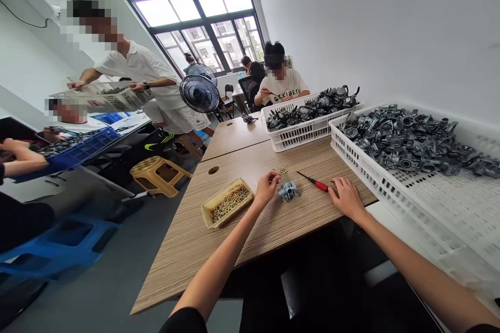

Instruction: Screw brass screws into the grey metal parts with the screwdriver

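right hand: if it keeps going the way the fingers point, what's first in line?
Probably the red-handled screwdriver: the right hand lies flat on the table, fingers pointing left at its handle, almost touching. Beyond that sits the small metal part.

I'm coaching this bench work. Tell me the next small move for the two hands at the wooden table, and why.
Probably close the right hand on the red-handled screwdriver: its fingers already rest by the handle, and the small grey metal carburetor part lies between the hands. The left hand sits beside that part, near loose brass screws, so it looks placed to steady it.
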Available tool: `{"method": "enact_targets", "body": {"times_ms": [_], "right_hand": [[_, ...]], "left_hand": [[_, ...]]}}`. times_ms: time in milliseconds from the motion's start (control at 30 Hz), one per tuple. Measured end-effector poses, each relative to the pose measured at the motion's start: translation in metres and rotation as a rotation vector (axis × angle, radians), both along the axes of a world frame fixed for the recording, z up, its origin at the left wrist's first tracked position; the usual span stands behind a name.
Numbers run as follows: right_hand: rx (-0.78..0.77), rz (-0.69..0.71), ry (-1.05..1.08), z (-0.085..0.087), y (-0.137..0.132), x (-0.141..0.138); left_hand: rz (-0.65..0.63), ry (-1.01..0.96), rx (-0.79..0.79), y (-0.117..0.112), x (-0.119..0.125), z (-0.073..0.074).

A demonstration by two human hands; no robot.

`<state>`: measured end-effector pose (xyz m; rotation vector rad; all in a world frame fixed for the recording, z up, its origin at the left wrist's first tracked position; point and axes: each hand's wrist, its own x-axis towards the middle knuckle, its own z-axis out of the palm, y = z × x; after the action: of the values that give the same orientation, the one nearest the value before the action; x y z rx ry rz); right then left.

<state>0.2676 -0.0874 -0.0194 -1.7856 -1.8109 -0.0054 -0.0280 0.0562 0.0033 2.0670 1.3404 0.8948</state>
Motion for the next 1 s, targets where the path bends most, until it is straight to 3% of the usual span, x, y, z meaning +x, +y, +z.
{"method": "enact_targets", "body": {"times_ms": [367,600,833,1000], "right_hand": [[0.011,0.008,-0.006,0.0,0.0,0.001],[0.018,0.002,-0.012,-0.001,0.0,0.001],[-0.003,0.021,0.005,-0.001,0.0,0.001],[0.004,0.012,0.005,-0.001,0.0,0.001]], "left_hand": [[-0.091,-0.023,-0.08,-0.015,0.018,0.009],[-0.105,0.003,-0.062,-0.021,0.015,0.012],[-0.216,-0.022,-0.132,-0.038,0.005,0.005],[-0.142,0.039,-0.075,-0.051,0.006,0.005]]}}
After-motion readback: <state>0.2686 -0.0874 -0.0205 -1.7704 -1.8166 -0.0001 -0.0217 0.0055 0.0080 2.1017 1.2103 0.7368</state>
